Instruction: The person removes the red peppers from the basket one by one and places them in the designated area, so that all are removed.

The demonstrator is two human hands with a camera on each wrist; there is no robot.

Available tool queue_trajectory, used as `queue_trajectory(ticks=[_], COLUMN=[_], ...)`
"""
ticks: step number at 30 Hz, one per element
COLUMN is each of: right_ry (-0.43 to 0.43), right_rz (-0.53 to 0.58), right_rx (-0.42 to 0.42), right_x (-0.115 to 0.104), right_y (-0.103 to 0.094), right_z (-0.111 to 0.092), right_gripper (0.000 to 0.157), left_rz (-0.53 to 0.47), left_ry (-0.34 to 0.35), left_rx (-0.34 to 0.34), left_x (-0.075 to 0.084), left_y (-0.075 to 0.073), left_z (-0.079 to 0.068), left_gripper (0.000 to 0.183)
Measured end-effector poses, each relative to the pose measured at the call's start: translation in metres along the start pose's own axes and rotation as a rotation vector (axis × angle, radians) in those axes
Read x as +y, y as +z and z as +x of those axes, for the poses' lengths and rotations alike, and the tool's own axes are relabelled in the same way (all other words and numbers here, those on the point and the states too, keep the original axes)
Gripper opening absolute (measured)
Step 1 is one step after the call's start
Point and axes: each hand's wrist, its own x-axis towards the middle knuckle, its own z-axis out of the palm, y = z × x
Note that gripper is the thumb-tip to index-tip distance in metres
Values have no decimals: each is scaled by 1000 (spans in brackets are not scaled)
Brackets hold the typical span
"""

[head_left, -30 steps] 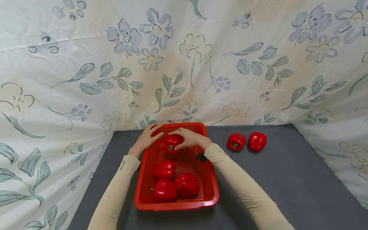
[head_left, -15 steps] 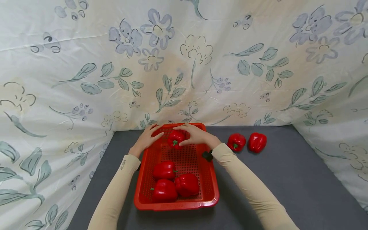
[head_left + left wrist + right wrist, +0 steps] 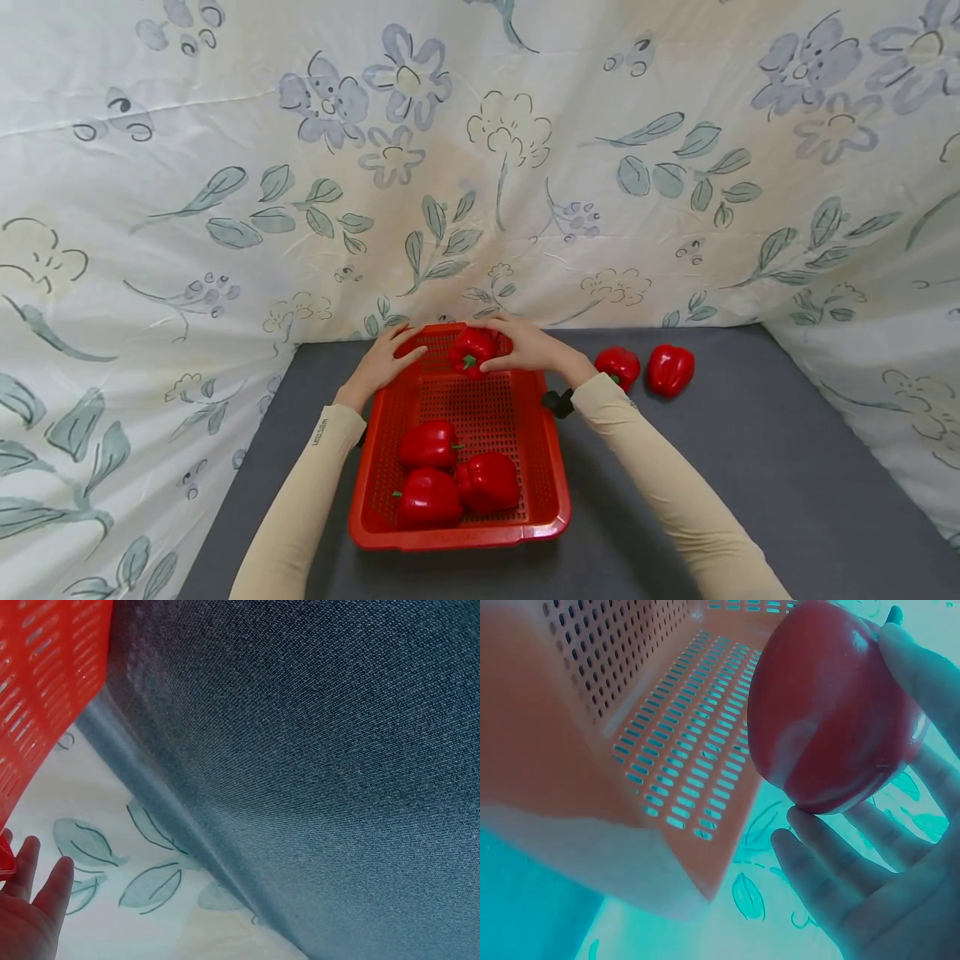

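My right hand (image 3: 531, 346) holds a shiny red bell pepper (image 3: 468, 350) over the far right part of a red plastic basket (image 3: 487, 537). In the right wrist view, the thumb and fingers are around the bell pepper (image 3: 825, 712), beside the slotted basket wall (image 3: 690, 742). My left hand (image 3: 382, 365) grips the basket's far left rim, its thumb on the inner side. Only the fingers (image 3: 54, 889) of that hand show in the left wrist view, outside the basket (image 3: 45, 682). Three more red bell peppers (image 3: 429, 444) lie in the basket's near half.
Two red bell peppers (image 3: 618, 367) stand on the dark grey cloth-covered table (image 3: 750, 467), right of the basket. A flower-printed curtain (image 3: 510, 183) hangs behind and along both sides of the table.
My right hand has carried its bell pepper rightward and toward the back, near the basket's far right corner. The left hand stays on the rim, and the other peppers are unmoved.
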Motion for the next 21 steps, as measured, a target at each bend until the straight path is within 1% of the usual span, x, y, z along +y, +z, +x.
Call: queue_trajectory(ticks=[7,10,17,21], right_ry=[16,15,30,8], right_rz=[54,56,61,52], right_rx=[29,43,70,93], right_x=[3,4,10,16], right_y=[-7,-10,-18,-23], right_z=[-9,-12,-21,-27], right_gripper=[73,73,74,74], left_rz=[-21,-22,-7,6], left_ry=[26,34,2,-11], left_rx=[16,23,7,-1], left_x=[-1,1,-1,-1], left_y=[0,0,0,0], left_z=[-1,-2,0,1], left_gripper=[67,69,65,64])
